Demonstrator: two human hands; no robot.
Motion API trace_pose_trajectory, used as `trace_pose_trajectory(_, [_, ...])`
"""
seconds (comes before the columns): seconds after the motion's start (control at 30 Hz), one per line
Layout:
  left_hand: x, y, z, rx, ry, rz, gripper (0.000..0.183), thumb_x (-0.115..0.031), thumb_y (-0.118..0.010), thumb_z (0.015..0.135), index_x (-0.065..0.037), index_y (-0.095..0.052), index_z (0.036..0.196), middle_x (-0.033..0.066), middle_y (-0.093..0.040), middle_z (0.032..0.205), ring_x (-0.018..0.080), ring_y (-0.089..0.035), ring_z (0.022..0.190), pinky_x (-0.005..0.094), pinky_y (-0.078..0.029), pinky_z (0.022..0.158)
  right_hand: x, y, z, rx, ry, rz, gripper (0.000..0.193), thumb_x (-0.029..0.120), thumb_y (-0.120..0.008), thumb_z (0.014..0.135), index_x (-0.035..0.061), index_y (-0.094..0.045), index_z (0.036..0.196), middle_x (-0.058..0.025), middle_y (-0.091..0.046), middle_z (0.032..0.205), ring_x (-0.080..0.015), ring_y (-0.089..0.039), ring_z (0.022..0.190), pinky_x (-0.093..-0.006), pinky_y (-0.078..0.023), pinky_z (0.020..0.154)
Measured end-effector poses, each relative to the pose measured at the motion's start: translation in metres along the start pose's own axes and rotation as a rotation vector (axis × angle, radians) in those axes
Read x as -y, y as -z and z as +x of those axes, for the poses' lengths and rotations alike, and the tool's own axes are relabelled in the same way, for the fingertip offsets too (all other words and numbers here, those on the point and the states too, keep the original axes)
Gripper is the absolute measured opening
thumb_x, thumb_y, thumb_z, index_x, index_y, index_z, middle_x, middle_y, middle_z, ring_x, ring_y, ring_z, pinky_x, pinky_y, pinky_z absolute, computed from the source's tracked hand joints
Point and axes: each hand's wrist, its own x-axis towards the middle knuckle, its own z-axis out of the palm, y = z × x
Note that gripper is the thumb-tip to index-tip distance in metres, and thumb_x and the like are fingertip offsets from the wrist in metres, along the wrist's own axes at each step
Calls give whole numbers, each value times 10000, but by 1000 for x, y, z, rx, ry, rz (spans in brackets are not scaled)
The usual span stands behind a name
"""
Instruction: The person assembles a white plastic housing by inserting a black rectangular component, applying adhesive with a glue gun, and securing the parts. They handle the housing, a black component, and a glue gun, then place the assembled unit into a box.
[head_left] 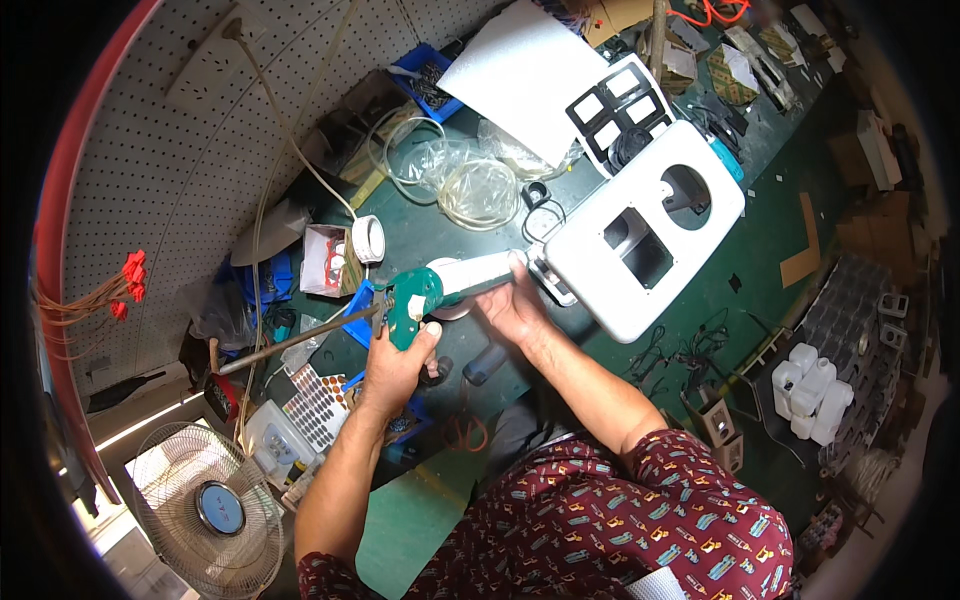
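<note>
A green caulking gun [408,300] with a white sealant tube [475,274] lies across my two hands, its long rod pointing to the left. My left hand [398,368] is closed around its handle. Under the front of the tube, my right hand [512,305] supports it with fingers curled and thumb on top. The tube's tip is close to the near-left end of a white plastic housing [600,235], which has one square and one round opening. I cannot tell whether the tip touches it.
Coiled clear tubing [478,195] and a white foam sheet [520,80] lie on the green bench behind. A black-framed panel [620,105] sits beyond the housing. At lower left stands a fan [215,510]. White plastic bottles [812,390] are at the right.
</note>
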Motion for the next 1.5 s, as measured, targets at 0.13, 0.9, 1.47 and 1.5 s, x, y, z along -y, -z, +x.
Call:
trace_pose_trajectory(0.13, [-5,-3,-1,-3,-1,6,149,-83,-630,946,-11,-565,1058,7,-538,757,100,-510,571,274,-469,507,-1,-1,-1,-2,-3,13,475,460,-492,1027,36,-522,1239,-143,-642,1230,-240,-660,1083,-357,-579,867])
trace_pose_trajectory(0.9, [-33,-32,-10,-1,54,98,156,-141,-666,947,-47,-554,1002,7,-534,721,113,-525,565,278,-497,499,5,0,-8,27,27,56,355,380,-459,1039,79,-554,1200,-64,-656,1127,-188,-659,1023,-316,-573,852])
trace_pose_trajectory(1.47, [-66,-55,-7,-28,152,110,134,-176,-650,960,-58,-596,929,8,-533,664,116,-517,521,274,-478,467,9,-12,-8,-76,90,68,412,368,-384,1061,25,-512,1248,-126,-613,1184,-239,-644,1052,-356,-567,914])
trace_pose_trajectory(1.5, [-67,-57,-8,-34,158,105,135,-178,-651,958,-58,-596,930,9,-533,662,117,-520,519,274,-479,465,8,-12,-7,-91,91,80,412,367,-384,1061,23,-514,1248,-125,-615,1180,-238,-644,1052,-357,-569,910])
